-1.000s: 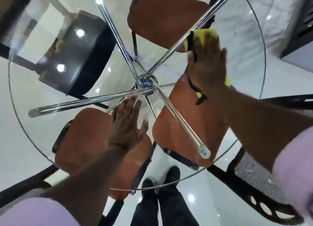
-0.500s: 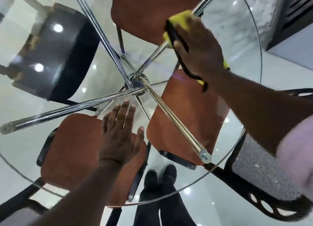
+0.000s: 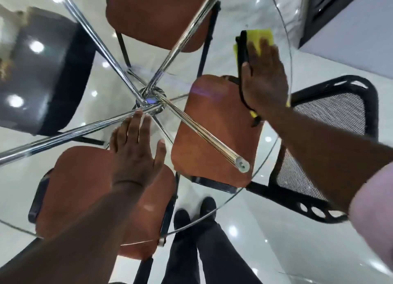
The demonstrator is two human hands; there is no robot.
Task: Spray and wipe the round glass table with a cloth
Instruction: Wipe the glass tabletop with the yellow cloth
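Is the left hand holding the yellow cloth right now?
No, the left hand lies flat on the glass table; the yellow cloth is under the right hand.

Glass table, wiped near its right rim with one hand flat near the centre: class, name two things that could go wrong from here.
1. The right hand presses the yellow cloth close to the rim of the glass table; a stroke further outward could slip off the edge.
2. The left hand lies flat on the glass, so it will probably leave prints that need another wipe.
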